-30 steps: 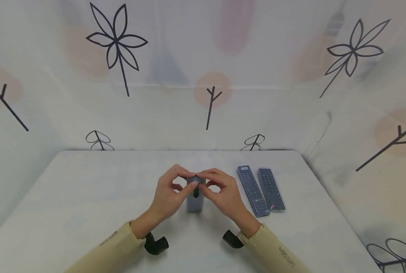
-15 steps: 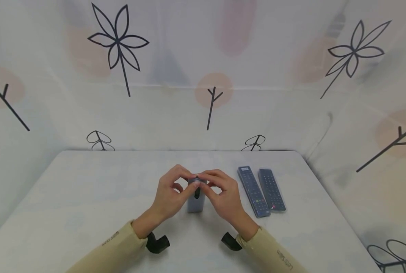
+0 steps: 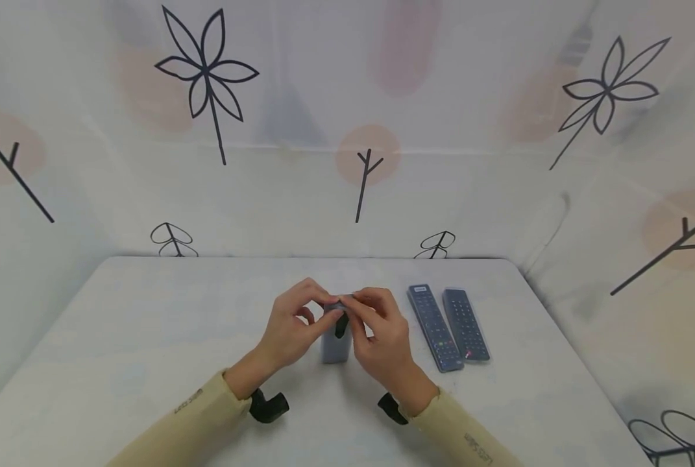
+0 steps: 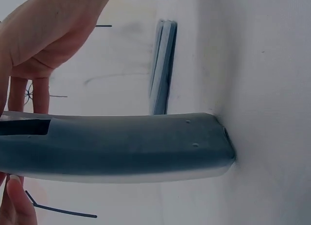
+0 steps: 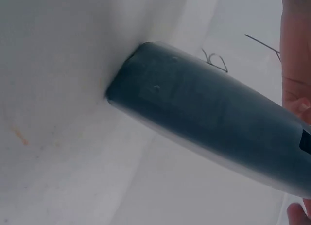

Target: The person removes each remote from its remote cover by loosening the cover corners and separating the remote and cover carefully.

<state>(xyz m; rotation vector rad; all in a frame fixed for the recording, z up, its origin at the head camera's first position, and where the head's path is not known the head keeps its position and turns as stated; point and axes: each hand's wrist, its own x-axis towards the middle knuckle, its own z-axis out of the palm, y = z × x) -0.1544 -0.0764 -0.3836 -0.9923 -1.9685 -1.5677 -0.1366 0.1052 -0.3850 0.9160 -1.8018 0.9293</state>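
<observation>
A dark grey remote control in a translucent cover stands upright at the middle of the table, its back with a black strip turned towards me. Its lower end meets the tabletop in the left wrist view, where the long back shows two small bumps. At its upper end my left hand pinches the left side between thumb and forefinger. From the right, my right hand pinches the same top edge, its fingertips right beside the left ones. The right wrist view shows the remote's lower back; the fingertips are mostly hidden there.
Two more covered remotes, a longer one and a shorter one, lie side by side to the right of my right hand. Black wrist devices stick out under both sleeves. A patterned cloth wall rises behind the white table.
My right hand has turned and shifted its fingers at the remote's top, the thumb now drawn closer to the remote. The left hand and the remote have barely moved.
</observation>
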